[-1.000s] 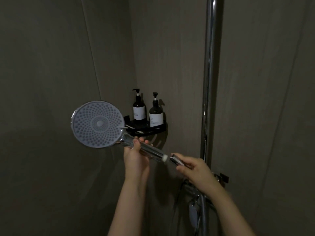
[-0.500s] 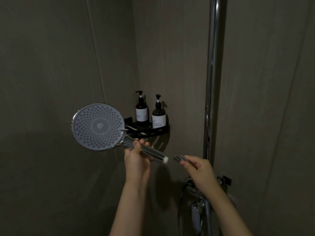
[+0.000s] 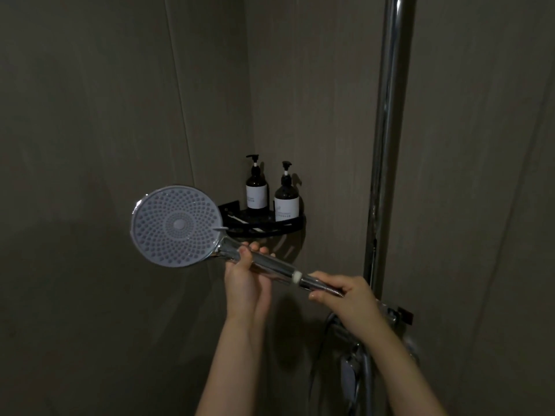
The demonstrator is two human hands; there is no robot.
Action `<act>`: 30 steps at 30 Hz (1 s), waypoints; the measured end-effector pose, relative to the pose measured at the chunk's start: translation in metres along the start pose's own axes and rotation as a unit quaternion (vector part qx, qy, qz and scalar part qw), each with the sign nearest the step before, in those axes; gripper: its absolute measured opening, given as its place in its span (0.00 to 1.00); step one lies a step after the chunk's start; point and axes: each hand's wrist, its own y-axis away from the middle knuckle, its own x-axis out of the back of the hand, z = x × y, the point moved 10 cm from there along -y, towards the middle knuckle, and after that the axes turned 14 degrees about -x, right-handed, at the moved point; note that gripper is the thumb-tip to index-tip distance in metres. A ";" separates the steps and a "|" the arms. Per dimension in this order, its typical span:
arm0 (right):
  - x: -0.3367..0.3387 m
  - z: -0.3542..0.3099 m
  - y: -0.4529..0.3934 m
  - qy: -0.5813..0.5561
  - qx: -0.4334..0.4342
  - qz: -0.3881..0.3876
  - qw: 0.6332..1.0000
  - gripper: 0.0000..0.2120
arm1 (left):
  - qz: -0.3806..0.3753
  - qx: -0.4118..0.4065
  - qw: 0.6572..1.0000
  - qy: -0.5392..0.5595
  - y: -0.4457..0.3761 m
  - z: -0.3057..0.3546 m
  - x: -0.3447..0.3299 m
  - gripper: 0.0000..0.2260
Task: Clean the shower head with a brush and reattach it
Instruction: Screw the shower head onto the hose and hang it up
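Note:
A round shower head (image 3: 177,226) with a grey nozzle face points toward me, its chrome handle running down to the right. My left hand (image 3: 245,274) grips the handle just below the head. My right hand (image 3: 345,294) pinches the chrome hose connector (image 3: 312,283), which now touches the white-ringed end of the handle. The hose (image 3: 322,331) drops from behind my right hand toward the mixer. No brush is clearly in view.
A chrome riser pipe (image 3: 387,139) runs up the wall on the right, with the mixer valve (image 3: 357,367) below it. A black corner shelf (image 3: 264,228) behind the shower head holds two dark pump bottles (image 3: 256,190). Dark tiled walls surround everything.
The hose connector in my right hand has moved left, closing the gap to the handle's end, which it now meets. The shower head has stayed roughly in place.

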 end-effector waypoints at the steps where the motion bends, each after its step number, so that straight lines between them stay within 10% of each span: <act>1: 0.000 0.000 0.001 0.000 -0.003 0.006 1.000 0.20 | -0.004 0.001 1.000 0.005 0.000 0.000 0.000 0.07; 16: -0.029 0.022 0.010 -0.050 -0.179 -0.152 0.971 0.15 | -0.022 0.004 1.000 -0.001 0.006 0.002 0.003 0.07; 30: -0.006 0.013 0.007 -0.065 -0.155 -0.036 0.985 0.10 | -0.035 0.003 0.999 0.006 0.001 -0.007 -0.003 0.08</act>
